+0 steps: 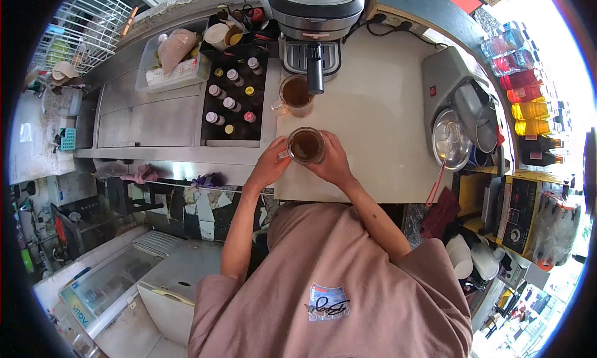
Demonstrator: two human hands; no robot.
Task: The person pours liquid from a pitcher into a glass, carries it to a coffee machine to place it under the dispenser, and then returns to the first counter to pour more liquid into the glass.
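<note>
A glass mug of brown liquid [306, 145] is between my hands near the counter's front edge. My left hand [270, 164] is at the mug's handle, fingers curled against it. My right hand [333, 161] wraps round the mug's right side. Just behind stands a second glass mug with brown liquid [297, 97], its handle pointing left. The coffee machine [317, 13] is at the back, its black portafilter handle [316, 69] sticking out above the second mug.
Left of the mugs is a recessed rack of bottles [233, 103], with a plastic tub [173, 59] beyond it. On the right are a metal appliance [444, 78], steel bowls [452, 139] and red tongs [436, 187]. Colourful bottles [528, 109] line the far right.
</note>
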